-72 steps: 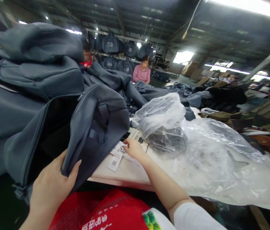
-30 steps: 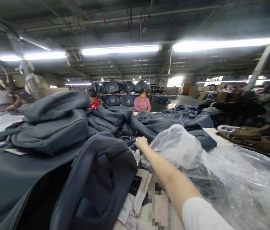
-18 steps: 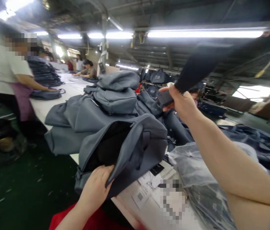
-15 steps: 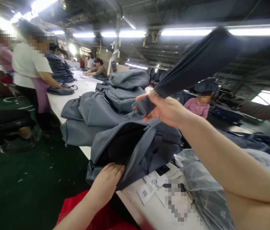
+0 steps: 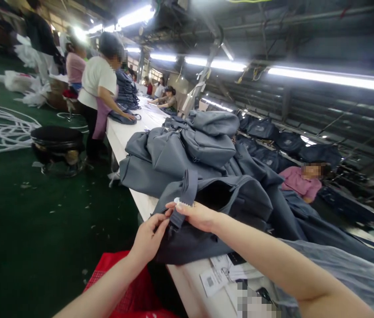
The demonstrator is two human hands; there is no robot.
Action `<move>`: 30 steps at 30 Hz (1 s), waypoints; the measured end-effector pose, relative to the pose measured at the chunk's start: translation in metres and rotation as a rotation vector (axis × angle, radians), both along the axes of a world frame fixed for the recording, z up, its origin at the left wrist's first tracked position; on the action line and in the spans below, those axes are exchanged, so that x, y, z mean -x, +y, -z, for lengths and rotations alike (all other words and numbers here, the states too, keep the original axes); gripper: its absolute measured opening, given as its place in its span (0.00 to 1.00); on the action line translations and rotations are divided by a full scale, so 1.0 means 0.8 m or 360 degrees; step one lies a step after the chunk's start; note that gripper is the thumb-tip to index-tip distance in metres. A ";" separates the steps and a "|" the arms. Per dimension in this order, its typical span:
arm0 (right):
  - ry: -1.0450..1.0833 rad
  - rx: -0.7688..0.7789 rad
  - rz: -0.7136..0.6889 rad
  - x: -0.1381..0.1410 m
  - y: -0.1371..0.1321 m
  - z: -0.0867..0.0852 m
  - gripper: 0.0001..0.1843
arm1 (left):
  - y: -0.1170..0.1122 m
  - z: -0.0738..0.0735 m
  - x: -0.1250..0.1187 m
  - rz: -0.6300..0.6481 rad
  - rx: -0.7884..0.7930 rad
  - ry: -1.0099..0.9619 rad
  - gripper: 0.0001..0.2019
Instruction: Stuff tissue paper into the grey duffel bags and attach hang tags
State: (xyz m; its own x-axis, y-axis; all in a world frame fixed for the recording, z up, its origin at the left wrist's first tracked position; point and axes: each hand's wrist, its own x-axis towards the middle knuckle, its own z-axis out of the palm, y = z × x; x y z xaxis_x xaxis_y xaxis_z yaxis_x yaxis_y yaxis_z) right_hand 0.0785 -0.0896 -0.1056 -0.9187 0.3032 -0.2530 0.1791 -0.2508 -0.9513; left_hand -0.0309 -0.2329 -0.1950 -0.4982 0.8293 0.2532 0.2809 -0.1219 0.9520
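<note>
My right hand (image 5: 195, 215) is closed around a folded dark grey-blue webbing strap (image 5: 189, 184), with a small white piece by the thumb. The strap's folded top sticks up above the fingers, and its lower end hangs by the near left corner of a grey-blue bag (image 5: 251, 198). Close beside that lower end, my left hand (image 5: 150, 235) has its thumb and fingers pinched together; what lies between them is hidden. The bag rests on the white table, its zip opening apart and dark inside. My right wrist crosses in front of the opening.
More grey-blue bags (image 5: 173, 154) are heaped behind. Paper tags (image 5: 211, 280) lie on the table's near part, with clear plastic (image 5: 339, 265) at the right. A black stool (image 5: 57, 143) stands on the green floor. Along the table's left side works a person in a white top (image 5: 97, 81).
My right hand has come down and left with the strap, from above the bag to its near corner. My left hand has left the opening's edge and now meets the strap's lower end.
</note>
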 end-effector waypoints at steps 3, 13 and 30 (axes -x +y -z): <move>0.0067 0.0137 0.0238 -0.015 0.010 -0.014 0.19 | 0.003 -0.006 0.005 0.0073 0.0042 0.0207 0.10; 0.0472 0.0084 0.0336 -0.036 0.021 -0.024 0.17 | 0.017 -0.010 -0.001 0.0103 0.0016 0.0297 0.14; -0.1311 -0.1671 0.0353 -0.024 0.039 -0.004 0.14 | 0.004 -0.016 0.048 0.0072 0.0308 0.0381 0.13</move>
